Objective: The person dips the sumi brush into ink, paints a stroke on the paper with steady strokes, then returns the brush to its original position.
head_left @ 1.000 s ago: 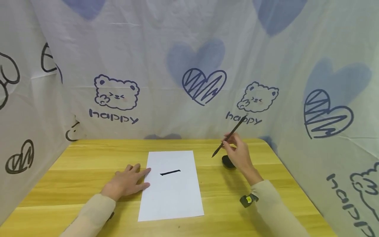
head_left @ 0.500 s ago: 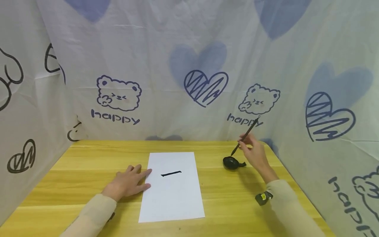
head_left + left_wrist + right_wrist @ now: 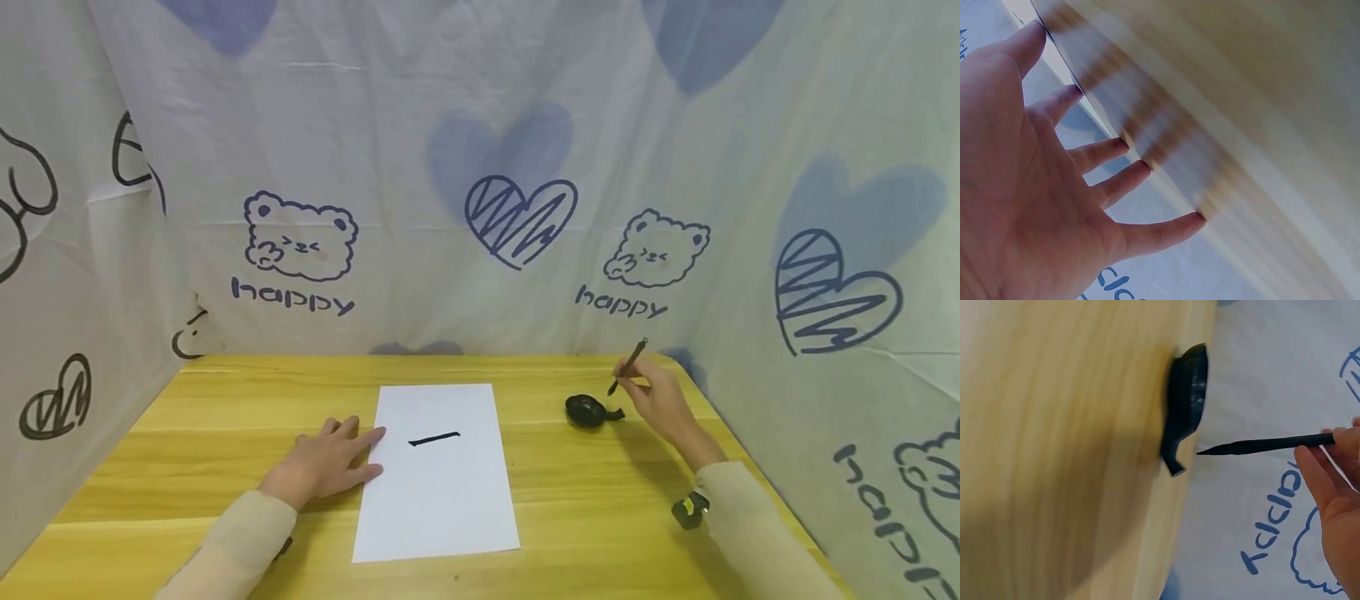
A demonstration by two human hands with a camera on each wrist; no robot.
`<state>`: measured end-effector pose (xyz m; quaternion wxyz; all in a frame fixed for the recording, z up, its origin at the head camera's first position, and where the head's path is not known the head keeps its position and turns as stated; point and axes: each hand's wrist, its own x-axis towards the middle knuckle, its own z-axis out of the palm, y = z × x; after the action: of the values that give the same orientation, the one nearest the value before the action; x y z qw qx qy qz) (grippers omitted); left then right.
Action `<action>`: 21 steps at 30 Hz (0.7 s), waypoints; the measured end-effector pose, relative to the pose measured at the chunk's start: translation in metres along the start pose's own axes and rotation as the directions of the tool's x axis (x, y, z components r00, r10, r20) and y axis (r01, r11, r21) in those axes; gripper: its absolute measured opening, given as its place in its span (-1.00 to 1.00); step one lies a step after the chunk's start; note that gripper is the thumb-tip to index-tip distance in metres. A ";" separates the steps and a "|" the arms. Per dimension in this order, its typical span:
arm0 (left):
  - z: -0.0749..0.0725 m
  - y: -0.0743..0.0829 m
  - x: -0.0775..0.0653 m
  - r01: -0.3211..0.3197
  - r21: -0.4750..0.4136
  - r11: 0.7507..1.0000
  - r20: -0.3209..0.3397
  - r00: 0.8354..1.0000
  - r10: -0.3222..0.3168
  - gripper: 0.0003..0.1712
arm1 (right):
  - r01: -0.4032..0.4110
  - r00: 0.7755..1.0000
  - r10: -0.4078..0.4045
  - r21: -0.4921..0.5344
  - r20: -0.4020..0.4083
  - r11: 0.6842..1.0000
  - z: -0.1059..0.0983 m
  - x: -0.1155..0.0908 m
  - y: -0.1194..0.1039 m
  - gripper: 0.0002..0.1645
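My right hand (image 3: 660, 402) pinches a dark writing brush (image 3: 630, 364) between thumb and fingers, its tip pointing down and left. Just left of the tip sits a small black ink dish (image 3: 585, 411) with a short stubby handle. In the right wrist view the brush (image 3: 1260, 445) hovers off the table, its point near the handle of the dish (image 3: 1188, 394). My left hand (image 3: 322, 467) lies spread, thumb and index fingertips on the left edge of a white sheet of paper (image 3: 435, 508). One black horizontal brush stroke (image 3: 434, 438) marks the sheet. The left wrist view shows the fingers (image 3: 1166, 234) splayed on the tabletop.
The yellow wood-grain table (image 3: 247, 383) ends at a back edge against a white cloth (image 3: 405, 308) printed with hearts and bears. More cloth hangs along both sides. A dark device (image 3: 690, 510) is worn at the right wrist.
My right hand has moved right with the brush, passing over the ink dish and uncovering it and its handle; the brush now tilts farther away. The left hand and paper stay put.
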<state>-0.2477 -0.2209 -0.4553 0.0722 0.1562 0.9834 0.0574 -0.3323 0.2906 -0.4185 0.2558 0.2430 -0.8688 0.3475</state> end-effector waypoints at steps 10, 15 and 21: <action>-0.002 0.001 0.000 -0.007 0.001 1.000 0.008 1.000 0.007 -0.18 | 0.300 0.952 -0.300 0.010 0.062 0.954 0.000 -0.023 0.010 -0.64; -0.002 0.000 0.001 -0.004 0.005 1.000 0.015 1.000 0.004 -0.18 | 0.373 0.923 -0.369 -0.018 0.108 0.928 0.000 -0.030 0.015 -0.59; -0.002 0.000 -0.001 -0.004 -0.002 1.000 0.013 1.000 0.004 -0.17 | 0.426 0.894 -0.412 -0.047 0.176 0.903 0.002 -0.037 0.022 -0.58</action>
<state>-0.2473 -0.2210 -0.4536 0.0788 0.1584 0.9826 0.0572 -0.3178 0.3122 -0.4530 0.2634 0.4410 -0.8277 0.2262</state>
